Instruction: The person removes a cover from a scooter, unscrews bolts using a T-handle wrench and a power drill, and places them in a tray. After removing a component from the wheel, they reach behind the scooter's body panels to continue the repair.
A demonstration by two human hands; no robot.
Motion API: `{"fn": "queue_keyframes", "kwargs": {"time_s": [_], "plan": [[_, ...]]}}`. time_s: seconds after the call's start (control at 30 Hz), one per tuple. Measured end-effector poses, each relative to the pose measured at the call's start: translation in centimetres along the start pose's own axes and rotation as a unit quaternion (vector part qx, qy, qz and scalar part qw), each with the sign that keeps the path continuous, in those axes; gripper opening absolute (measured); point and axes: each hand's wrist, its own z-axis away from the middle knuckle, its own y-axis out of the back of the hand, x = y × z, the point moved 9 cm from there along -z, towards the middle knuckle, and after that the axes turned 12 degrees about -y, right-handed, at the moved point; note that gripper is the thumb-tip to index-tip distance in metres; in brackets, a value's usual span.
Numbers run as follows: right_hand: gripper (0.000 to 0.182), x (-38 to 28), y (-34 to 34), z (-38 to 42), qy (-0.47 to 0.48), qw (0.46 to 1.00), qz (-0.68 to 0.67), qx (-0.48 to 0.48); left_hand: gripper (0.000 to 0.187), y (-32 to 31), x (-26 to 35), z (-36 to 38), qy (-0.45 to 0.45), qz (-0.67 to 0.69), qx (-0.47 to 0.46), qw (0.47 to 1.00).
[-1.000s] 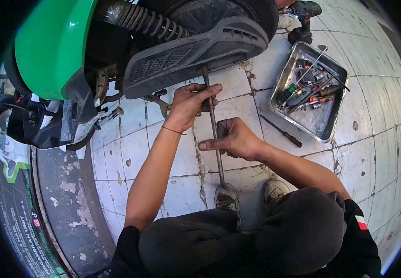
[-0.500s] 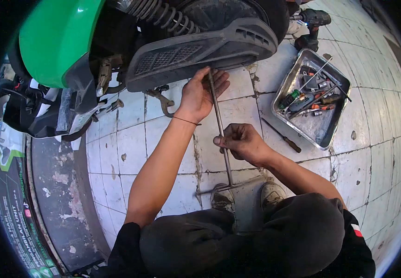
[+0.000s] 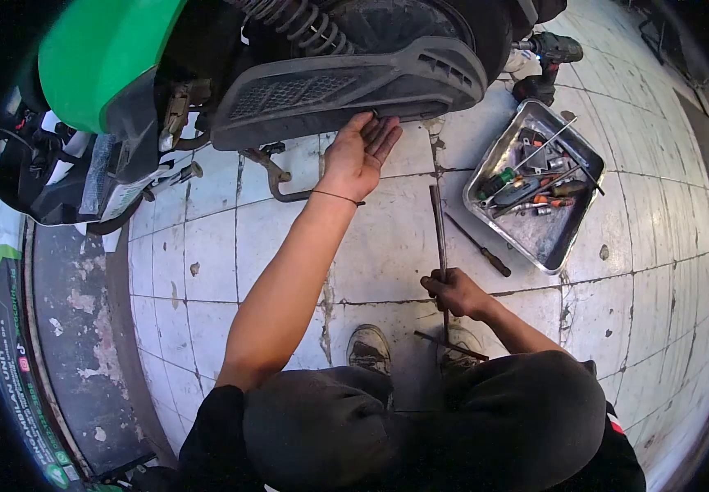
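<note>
My left hand (image 3: pixel 356 154) reaches up to the lower edge of a black plastic-looking cover (image 3: pixel 321 92) on a green vehicle. Its thumb and forefinger come together at a small dark part there, too small to make out, while the other fingers extend. My right hand (image 3: pixel 459 293) is closed around the shaft of a T-handle wrench (image 3: pixel 439 230), held nearly upright in view above my right shoe. The wrench's crossbar is at the bottom and its working end points toward the vehicle, apart from the cover.
A metal tray (image 3: pixel 508 239) of screwdrivers, sockets and other tools stands on the tiled floor at the right. Beside it lies a loose screwdriver (image 3: pixel 485 250). A cordless power tool (image 3: pixel 544 66) stands behind the tray. Above the cover is a coil spring (image 3: pixel 313 29).
My right hand has drawn the T-handle wrench away from the cover, to the right and toward me. My left hand has let go of its shaft and stays at the cover's edge.
</note>
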Motion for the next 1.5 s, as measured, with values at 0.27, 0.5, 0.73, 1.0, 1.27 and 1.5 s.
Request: {"fn": "queue_keyframes", "kwargs": {"time_s": [0.27, 0.5, 0.73, 1.0, 1.27, 1.5], "plan": [[0.053, -4.8, 5.8, -1.2, 0.198, 0.943, 0.158, 0.217, 0.012, 1.3, -1.0, 1.7, 0.037, 0.06, -0.09, 0.993], [0.046, -11.2, 5.9, 1.0, 0.096, 0.914, -0.391, -0.047, 0.032, -2.3, -6.2, 7.9, -0.151, -0.601, -0.401, 0.675], [0.032, -1.0, 19.2, 3.6, 0.108, 0.906, -0.036, 0.408, 0.056, -16.5, 6.7, 8.9, -0.547, -0.704, -0.273, 0.361], [0.035, -5.5, 24.5, 11.2, 0.193, 0.774, 0.045, 0.601, 0.08, -15.8, 1.8, 8.7, -0.533, -0.745, -0.275, 0.291], [0.023, -12.1, 15.4, 6.9, 0.303, 0.855, 0.055, 0.417, 0.065, -1.4, -7.4, 3.7, -0.404, -0.803, -0.389, 0.201], [0.032, 0.7, -1.5, -1.5, 0.063, 0.905, 0.378, 0.185, 0.066, -1.9, -7.0, 3.0, -0.334, -0.817, -0.408, 0.233]]}}
